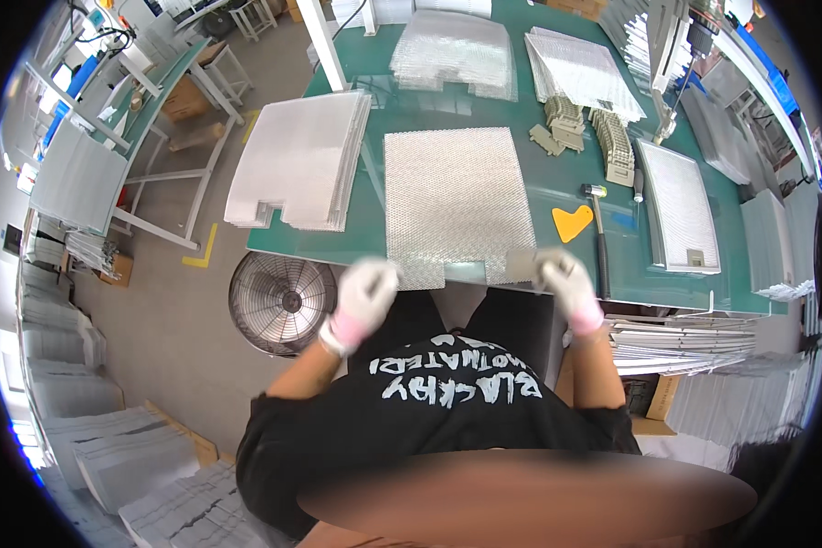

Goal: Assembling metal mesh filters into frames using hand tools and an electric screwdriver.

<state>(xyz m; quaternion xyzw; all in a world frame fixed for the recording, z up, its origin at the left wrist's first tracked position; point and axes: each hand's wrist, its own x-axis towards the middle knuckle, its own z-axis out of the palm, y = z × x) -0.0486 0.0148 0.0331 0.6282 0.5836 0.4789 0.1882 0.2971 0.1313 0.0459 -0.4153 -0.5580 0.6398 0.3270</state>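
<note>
In front of me on the green table lies a silver metal mesh sheet (457, 196) with a notch in its near edge. My right hand (568, 281), in a white glove with a pink cuff, pinches a small flat grey-beige plate (521, 265) at the sheet's near right corner. Beside the near left corner is my left hand (368, 290), gloved alike, its fingers curled closed and slightly blurred. Whatever it may hold is hidden. Stacks of similar beige notched plates (614, 146) stand beyond the sheet to the right.
A stack of notched sheets (301, 164) sits left, with more mesh (454, 50) at the back. To the right are a yellow scraper (573, 224), a hammer (601, 242), a screwdriver (638, 185) and a framed mesh panel (682, 210). A round floor fan (283, 303) stands below the table edge.
</note>
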